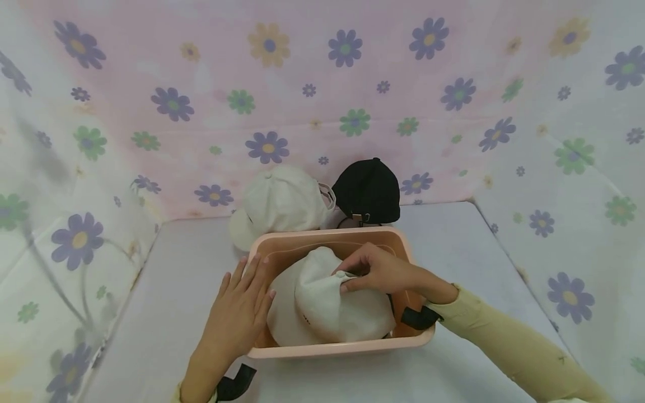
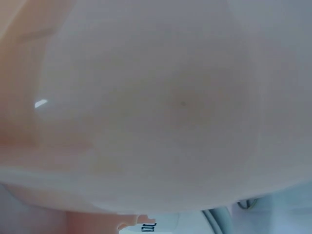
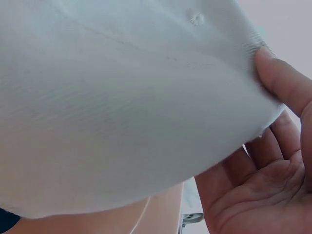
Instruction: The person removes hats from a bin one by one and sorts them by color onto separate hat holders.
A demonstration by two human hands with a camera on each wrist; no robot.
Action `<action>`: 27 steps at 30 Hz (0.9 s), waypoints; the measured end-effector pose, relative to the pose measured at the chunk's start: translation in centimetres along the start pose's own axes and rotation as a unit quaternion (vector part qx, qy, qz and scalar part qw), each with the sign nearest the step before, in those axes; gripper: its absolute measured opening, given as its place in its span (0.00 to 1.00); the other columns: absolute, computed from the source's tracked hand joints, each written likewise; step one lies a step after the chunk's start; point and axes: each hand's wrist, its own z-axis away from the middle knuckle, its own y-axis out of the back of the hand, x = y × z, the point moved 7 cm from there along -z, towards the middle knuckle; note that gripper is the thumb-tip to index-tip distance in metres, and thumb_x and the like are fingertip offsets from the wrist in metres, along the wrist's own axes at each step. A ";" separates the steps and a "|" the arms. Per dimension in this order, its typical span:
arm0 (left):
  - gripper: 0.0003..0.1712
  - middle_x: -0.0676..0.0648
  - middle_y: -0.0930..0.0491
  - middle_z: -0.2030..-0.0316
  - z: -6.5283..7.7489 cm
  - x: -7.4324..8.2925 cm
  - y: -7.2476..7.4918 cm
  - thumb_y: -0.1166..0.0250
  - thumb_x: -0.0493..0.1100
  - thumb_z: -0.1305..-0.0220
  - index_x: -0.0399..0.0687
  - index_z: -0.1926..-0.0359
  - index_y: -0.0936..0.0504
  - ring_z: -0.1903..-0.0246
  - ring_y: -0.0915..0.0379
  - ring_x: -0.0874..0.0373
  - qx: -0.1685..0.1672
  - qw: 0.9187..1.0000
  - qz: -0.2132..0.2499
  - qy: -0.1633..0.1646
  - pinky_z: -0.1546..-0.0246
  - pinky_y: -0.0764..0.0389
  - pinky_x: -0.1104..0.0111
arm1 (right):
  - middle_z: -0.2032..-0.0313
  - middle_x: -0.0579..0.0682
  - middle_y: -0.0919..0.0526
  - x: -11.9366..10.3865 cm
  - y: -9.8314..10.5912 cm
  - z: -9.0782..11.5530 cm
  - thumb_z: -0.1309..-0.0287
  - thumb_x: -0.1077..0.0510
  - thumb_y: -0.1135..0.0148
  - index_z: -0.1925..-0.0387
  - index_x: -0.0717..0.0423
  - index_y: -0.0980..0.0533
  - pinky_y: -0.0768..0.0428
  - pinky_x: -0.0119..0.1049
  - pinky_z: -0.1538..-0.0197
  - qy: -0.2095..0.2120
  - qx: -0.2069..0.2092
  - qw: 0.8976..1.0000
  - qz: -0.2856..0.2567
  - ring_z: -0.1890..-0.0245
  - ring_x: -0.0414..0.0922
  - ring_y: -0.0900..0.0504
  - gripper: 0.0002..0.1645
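Observation:
A white cap lies in a peach plastic basin, its brim toward the left side. My right hand pinches the fabric at the top of the cap's crown. In the right wrist view the thumb presses on the cap's cloth, with the other fingers behind it. My left hand lies with straight fingers over the basin's left rim, near the brim. The pale basin wall fills most of the left wrist view.
Behind the basin stand a second white cap and a black cap with a metal buckle, both against the flowered backdrop. A white table surface lies around the basin. Flowered cloth walls rise on both sides.

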 end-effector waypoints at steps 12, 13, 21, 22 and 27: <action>0.34 0.37 0.41 0.24 -0.1 0.2 0.1 0.46 0.51 0.22 0.43 0.22 0.40 0.23 0.51 0.36 0.010 1.000 0.004 -0.007 0.28 0.45 0.36 | 0.57 0.51 0.10 -1.0 1.1 0.9 0.40 0.63 0.28 0.51 0.60 0.14 0.13 0.36 0.54 -0.017 0.054 0.998 -0.014 0.61 0.40 0.14 0.14; 0.34 0.37 0.41 0.24 -0.1 0.2 0.1 0.46 0.50 0.22 0.43 0.22 0.40 0.23 0.51 0.37 0.011 1.000 0.006 -0.007 0.28 0.45 0.36 | 0.57 0.52 0.10 -1.2 1.2 0.9 0.40 0.63 0.28 0.51 0.60 0.15 0.13 0.37 0.54 -0.019 0.059 0.998 -0.015 0.61 0.41 0.14 0.14; 0.34 0.38 0.41 0.23 0.0 0.0 0.1 0.46 0.50 0.22 0.43 0.22 0.40 0.23 0.52 0.37 0.011 1.000 0.016 -0.003 0.28 0.46 0.36 | 0.54 0.57 0.11 -2.8 2.6 1.2 0.40 0.67 0.30 0.51 0.65 0.16 0.13 0.39 0.53 -0.015 0.088 0.996 -0.027 0.58 0.42 0.13 0.15; 0.34 0.38 0.42 0.23 0.0 0.0 0.1 0.46 0.50 0.22 0.43 0.22 0.40 0.23 0.52 0.37 0.011 1.000 0.017 -0.002 0.28 0.46 0.36 | 0.54 0.57 0.12 -3.0 2.8 1.2 0.40 0.68 0.30 0.52 0.65 0.16 0.13 0.39 0.53 -0.011 0.089 0.996 -0.027 0.58 0.41 0.13 0.14; 0.34 0.38 0.42 0.23 0.1 -0.1 0.2 0.47 0.50 0.22 0.43 0.22 0.39 0.23 0.53 0.37 0.013 1.000 0.026 -0.001 0.28 0.46 0.35 | 0.53 0.60 0.12 -4.6 3.8 1.2 0.41 0.71 0.32 0.52 0.68 0.16 0.13 0.40 0.52 0.015 0.092 0.995 -0.021 0.55 0.40 0.13 0.14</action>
